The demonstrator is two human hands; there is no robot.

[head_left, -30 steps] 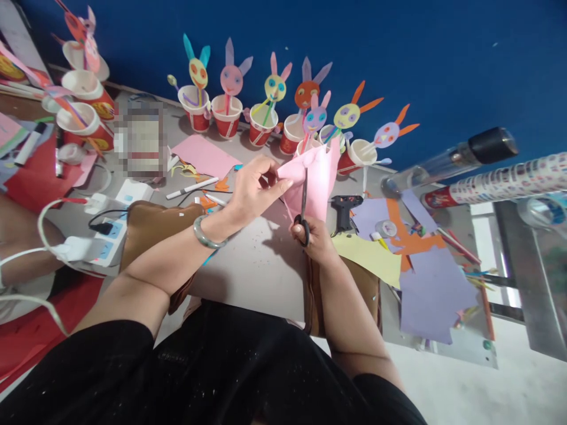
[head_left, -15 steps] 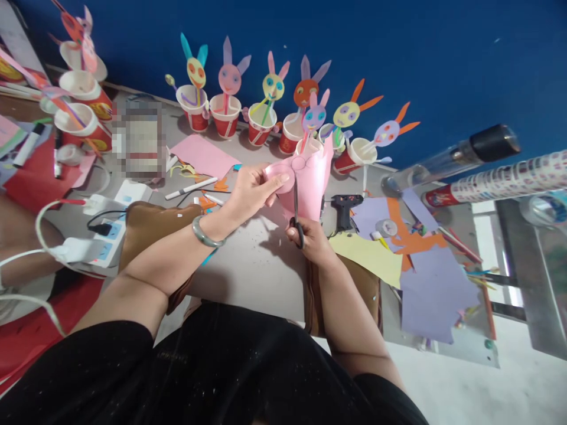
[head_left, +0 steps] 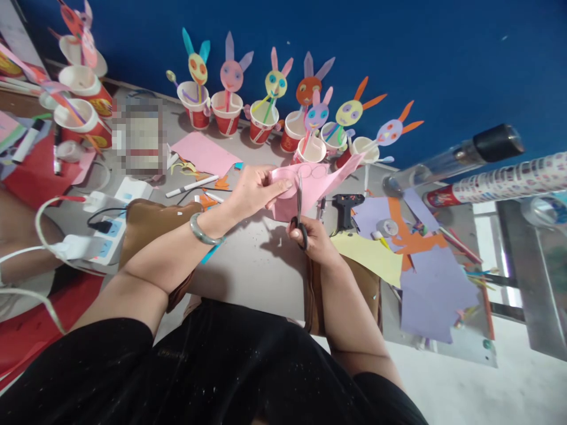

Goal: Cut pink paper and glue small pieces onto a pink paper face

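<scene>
Pink paper with circles drawn on it is held up over the table, pinched by my left hand at its left edge. Black-handled scissors are in my right hand, fingers closed round the handles. Their blades point away from me and lie against the paper, beside my left thumb. A bracelet circles my left wrist. Just beyond the paper stands a red and white paper cup bearing a purple rabbit face.
Several more cups with rabbit faces line the blue wall. A black glue gun, purple paper and yellow paper lie to the right. Leftward are a power strip, pink paper and a marker. Stacked cups lie far right.
The pink paper has turned, its right part now stretching further right and flatter. The scissors have shifted slightly to the right against it. Both hands keep their grip.
</scene>
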